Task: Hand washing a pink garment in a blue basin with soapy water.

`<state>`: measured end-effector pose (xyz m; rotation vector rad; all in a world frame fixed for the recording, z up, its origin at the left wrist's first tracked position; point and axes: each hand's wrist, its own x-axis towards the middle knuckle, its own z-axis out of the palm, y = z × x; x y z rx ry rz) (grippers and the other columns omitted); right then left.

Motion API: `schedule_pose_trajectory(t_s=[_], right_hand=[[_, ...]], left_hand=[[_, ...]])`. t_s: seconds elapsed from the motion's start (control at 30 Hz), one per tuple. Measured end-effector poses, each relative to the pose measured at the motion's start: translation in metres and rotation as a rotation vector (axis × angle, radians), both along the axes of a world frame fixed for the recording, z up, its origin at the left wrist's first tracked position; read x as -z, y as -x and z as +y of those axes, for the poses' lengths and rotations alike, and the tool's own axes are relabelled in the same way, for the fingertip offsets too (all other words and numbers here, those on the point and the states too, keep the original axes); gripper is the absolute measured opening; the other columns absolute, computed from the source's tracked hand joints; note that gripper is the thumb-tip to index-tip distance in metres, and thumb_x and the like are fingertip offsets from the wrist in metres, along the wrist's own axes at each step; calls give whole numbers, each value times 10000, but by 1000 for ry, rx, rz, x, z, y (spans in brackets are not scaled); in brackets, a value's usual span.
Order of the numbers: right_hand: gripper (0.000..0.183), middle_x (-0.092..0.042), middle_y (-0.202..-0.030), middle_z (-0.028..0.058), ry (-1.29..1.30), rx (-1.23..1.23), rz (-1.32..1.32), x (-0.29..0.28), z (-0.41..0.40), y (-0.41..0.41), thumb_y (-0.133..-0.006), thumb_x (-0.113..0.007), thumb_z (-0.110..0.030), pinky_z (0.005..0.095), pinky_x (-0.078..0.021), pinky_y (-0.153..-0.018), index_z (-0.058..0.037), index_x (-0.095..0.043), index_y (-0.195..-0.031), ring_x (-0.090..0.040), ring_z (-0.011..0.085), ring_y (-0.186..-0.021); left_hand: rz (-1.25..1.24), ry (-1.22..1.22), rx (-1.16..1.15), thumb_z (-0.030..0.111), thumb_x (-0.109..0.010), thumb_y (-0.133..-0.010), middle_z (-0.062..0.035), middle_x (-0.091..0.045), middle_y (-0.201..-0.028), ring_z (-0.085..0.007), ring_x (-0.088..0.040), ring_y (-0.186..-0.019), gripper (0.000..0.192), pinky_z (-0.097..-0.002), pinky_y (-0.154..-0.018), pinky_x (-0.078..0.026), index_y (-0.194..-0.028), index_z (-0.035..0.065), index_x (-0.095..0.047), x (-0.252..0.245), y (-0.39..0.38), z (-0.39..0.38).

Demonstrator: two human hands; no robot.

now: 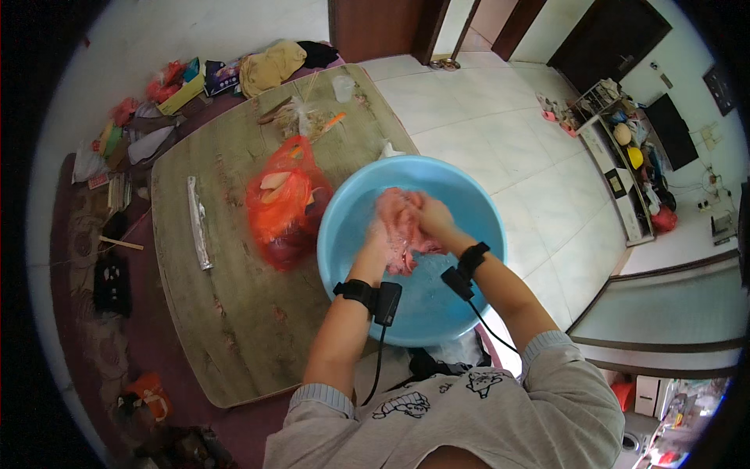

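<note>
A large light-blue plastic basin point(351, 287) holds water with some bubbles. Inside it a wet pink cloth point(404, 231) is bunched between my two hands. My left hand point(381, 225) is on the cloth's left side, its fingers largely hidden by cloth and blur. On the upper right of the cloth, my right hand point(433, 217) is closed around a part of it. Each wrist wears a black strap with a small cabled box. The cloth's lower end hangs at the water.
The basin stands over the right part of a wooden-patterned table point(246, 328). Left of it lies a red plastic bag point(287, 205) with things inside. A foil-like strip point(199, 223), a clear plastic bag point(302, 120) and a translucent cup point(343, 88) are farther off.
</note>
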<state>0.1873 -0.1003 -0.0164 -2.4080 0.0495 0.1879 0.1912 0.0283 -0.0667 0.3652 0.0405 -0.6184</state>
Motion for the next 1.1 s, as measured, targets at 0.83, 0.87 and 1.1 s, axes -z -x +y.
schedule_pose_trajectory(t_s=[0.83, 0.87, 1.1], right_hand=[[483, -531, -1076, 96, -1065, -220, 297, -19, 24, 3, -716, -600, -105, 282, -425, -824, -35, -453, -1170, -514, 182, -965], [471, -546, -1056, 100, -982, -297, 255, -25, 33, 6, -713, -609, -121, 283, -426, -819, -28, -472, -1154, -527, 190, -948], [394, -587, -936, 163, -501, -250, 107, -21, 47, 5, -747, -630, -299, 350, -438, -770, -35, -535, -1023, -571, 274, -861]], left_hand=[[498, -133, -118, 479, -297, -870, -96, -485, -1099, -241, -481, -1021, 471, -412, -855, -414, -1094, 102, -470, -14, 7, 21], [404, -139, -137, 474, -311, -868, -85, -509, -1040, -238, -514, -960, 446, -410, -805, -446, -1041, 103, -488, 0, 6, 26], [-176, -676, -197, 421, -333, -873, -70, -537, -930, -247, -560, -815, 379, -394, -683, -491, -960, 94, -506, 27, 8, 22]])
